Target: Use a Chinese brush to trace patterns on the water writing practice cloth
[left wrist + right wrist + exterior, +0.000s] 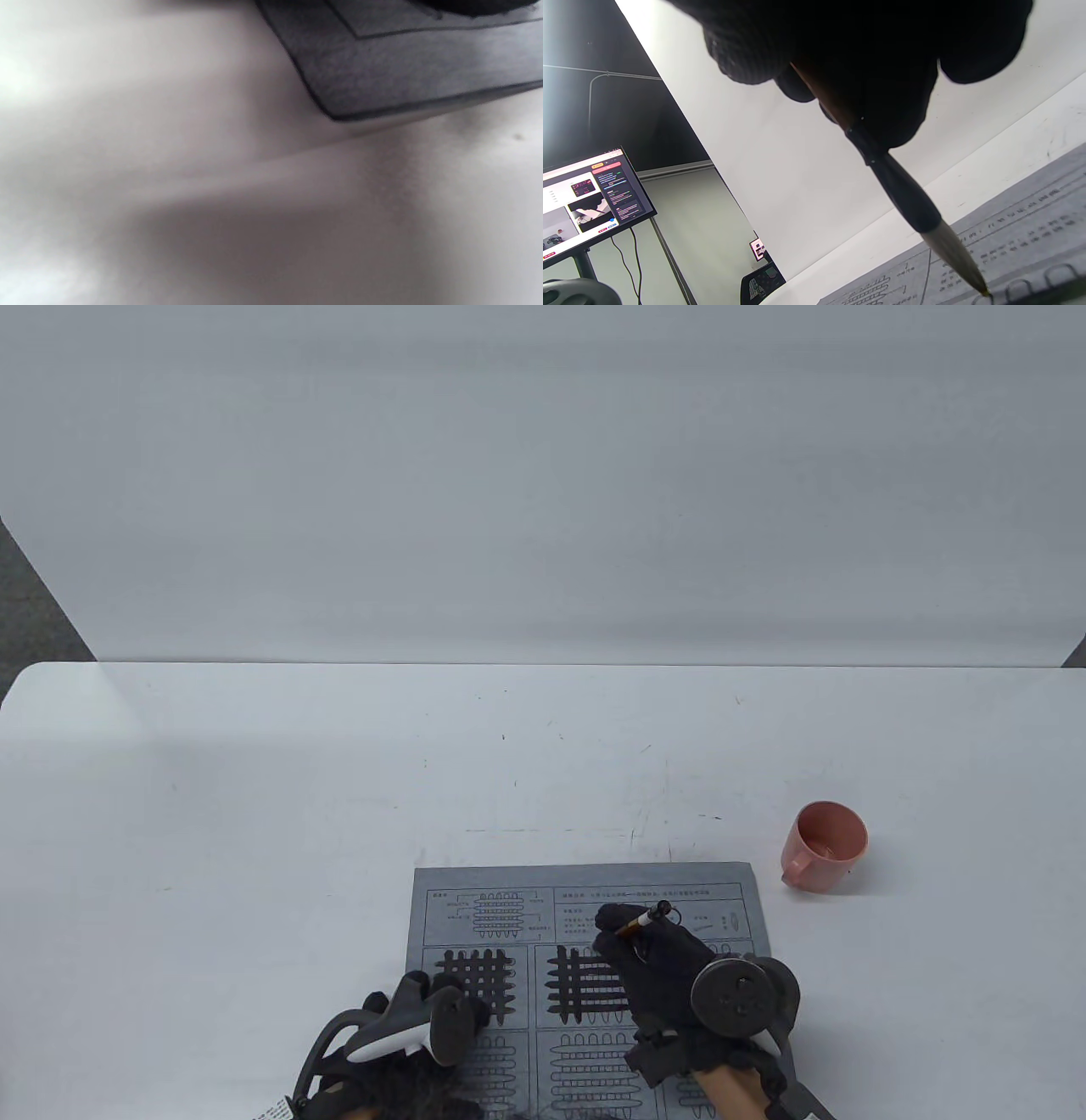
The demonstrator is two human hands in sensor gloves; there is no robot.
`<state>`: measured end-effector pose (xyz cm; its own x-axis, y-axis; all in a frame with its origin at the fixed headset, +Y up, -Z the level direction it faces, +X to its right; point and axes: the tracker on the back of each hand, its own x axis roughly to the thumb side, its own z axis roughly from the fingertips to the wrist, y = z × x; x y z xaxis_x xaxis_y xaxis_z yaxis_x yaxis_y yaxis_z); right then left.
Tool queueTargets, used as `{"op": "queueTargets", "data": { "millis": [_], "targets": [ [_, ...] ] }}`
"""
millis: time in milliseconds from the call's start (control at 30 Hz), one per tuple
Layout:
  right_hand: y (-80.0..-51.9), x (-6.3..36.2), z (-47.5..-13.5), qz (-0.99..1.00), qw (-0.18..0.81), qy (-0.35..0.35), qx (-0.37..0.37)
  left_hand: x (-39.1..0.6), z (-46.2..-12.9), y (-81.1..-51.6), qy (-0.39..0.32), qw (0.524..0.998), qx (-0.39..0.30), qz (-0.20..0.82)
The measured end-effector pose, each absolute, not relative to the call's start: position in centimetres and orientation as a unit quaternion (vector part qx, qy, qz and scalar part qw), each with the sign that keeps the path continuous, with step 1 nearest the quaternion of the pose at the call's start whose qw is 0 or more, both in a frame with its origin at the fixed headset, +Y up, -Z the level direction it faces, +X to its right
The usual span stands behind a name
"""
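The grey practice cloth [585,899] lies at the table's near edge, with two upper pattern cells darkened and lower ones still in outline. My right hand [653,967] grips the brush [646,920] over the second darkened cell. In the right wrist view the brush [903,195] slants down from my gloved fingers [865,51] and its pale tip meets the cloth [1031,237]. My left hand [416,1027] rests on the cloth's lower left part. The left wrist view shows only a cloth corner [403,63] on the table.
A pink mug [823,846] stands on the table right of the cloth's far corner. A white backdrop rises behind the table. In the right wrist view a monitor [581,199] stands off the table's left.
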<state>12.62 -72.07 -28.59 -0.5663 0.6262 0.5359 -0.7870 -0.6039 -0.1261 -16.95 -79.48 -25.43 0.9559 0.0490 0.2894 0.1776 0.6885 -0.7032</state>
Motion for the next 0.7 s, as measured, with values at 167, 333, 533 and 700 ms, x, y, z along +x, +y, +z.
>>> {"op": "queueTargets", "data": {
  "millis": [167,333,533,700],
  "targets": [
    [-72.17,12.62,-28.63,0.867,0.412,-0.171,0.221,-16.95,-25.43,-79.48,-0.144,0.907,-0.393,-0.035],
    [-72.24,12.50,-28.66,0.868,0.412,-0.163,0.224,-16.95,-25.43,-79.48,-0.144,0.907,-0.393,-0.035],
    [-72.31,12.39,-28.68,0.871,0.409,-0.153,0.224,-16.95,-25.43,-79.48,-0.144,0.907,-0.393,-0.035],
    [-72.40,12.50,-28.74,0.872,0.414,-0.145,0.217,-16.95,-25.43,-79.48,-0.144,0.907,-0.393,-0.035]
  ]
}}
